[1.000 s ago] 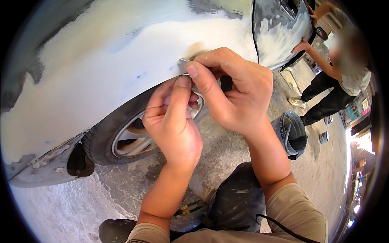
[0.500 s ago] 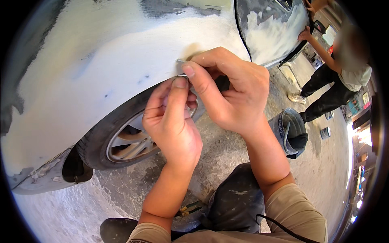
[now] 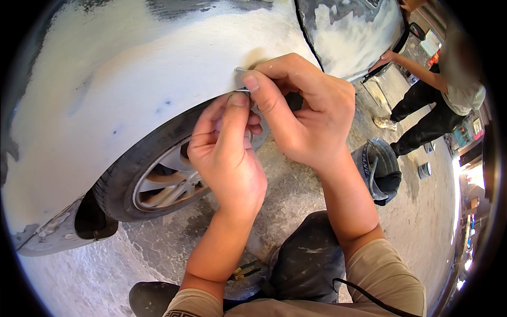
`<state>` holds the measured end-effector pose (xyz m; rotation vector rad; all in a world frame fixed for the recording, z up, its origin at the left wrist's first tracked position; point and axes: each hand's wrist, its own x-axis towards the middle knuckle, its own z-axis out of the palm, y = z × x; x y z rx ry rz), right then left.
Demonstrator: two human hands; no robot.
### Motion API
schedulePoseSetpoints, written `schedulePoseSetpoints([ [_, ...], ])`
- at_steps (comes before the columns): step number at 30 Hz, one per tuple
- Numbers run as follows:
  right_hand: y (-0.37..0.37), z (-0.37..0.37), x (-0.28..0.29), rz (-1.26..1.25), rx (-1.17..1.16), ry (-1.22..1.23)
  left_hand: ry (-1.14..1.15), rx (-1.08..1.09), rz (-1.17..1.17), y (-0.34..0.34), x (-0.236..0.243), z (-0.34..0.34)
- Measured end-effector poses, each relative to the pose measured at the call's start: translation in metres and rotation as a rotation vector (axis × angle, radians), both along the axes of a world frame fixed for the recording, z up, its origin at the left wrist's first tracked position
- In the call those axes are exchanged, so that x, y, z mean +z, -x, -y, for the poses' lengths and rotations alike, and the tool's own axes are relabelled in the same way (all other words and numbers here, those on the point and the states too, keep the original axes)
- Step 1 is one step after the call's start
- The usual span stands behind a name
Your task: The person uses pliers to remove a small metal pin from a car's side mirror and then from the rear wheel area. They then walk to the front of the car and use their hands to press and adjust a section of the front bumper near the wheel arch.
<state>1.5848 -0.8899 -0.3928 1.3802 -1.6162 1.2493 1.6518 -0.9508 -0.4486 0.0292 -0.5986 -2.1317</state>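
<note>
Close to the arch edge of a car's rear side panel point(image 3: 158, 68), smeared with whitish filler, my two hands meet over the wheel. My right hand point(image 3: 306, 111) pinches a small thin silvery metal piece point(image 3: 240, 70) between thumb and forefinger; its tip pokes out past the thumb. My left hand point(image 3: 227, 142) is closed just below, thumb pressed on the forefinger, by a second bright metal edge point(image 3: 243, 90). Whether both bits are one piece I cannot tell. Behind the left hand are the tyre point(image 3: 113, 185) and the spoked rim point(image 3: 169, 185).
A dark bucket point(image 3: 376, 169) with a black cloth in it stands right of my forearm. Farther right a person point(image 3: 433, 90) holds a hand at the front door point(image 3: 354, 42). A small can point(image 3: 424, 170) is on the concrete floor point(image 3: 290, 195). Yellow-handled pliers point(image 3: 245, 270) lie by my knee.
Both hands have shifted slightly up and right in the picture, still pinched together. The car panel sits a little lower left. The other person's hand has moved down along the door.
</note>
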Motion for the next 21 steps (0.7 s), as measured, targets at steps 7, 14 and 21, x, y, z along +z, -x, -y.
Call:
schedulePoseSetpoints([
  [7,0.01,-0.006,-0.003,0.002,-0.019,0.009,0.001,-0.016,-0.004,0.007,0.001,-0.006],
  [14,0.016,-0.012,-0.003,0.009,-0.029,0.007,0.009,-0.012,-0.006,0.015,-0.001,-0.012],
  [21,0.023,-0.018,-0.005,0.07,-0.015,0.019,0.01,-0.01,-0.001,0.023,-0.002,-0.017],
])
